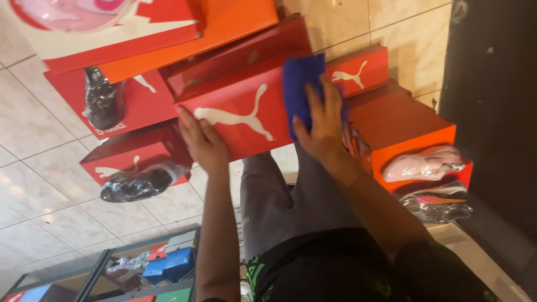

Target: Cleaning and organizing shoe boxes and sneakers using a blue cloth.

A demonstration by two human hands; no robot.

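Red box (240,109), left hand (202,141) gripping its near edge, right hand (320,124) spread flat pressing blue cloth (301,84) on top

Glossy cream floor tiles (50,207) with thin dark grout lines fill the left of the frame and the upper right, catching soft glare at the lower left. A dark wall panel (492,100) runs down the right edge. At the lower left stands a grey metal shelf rack (98,268) holding small blue, red and green boxes.
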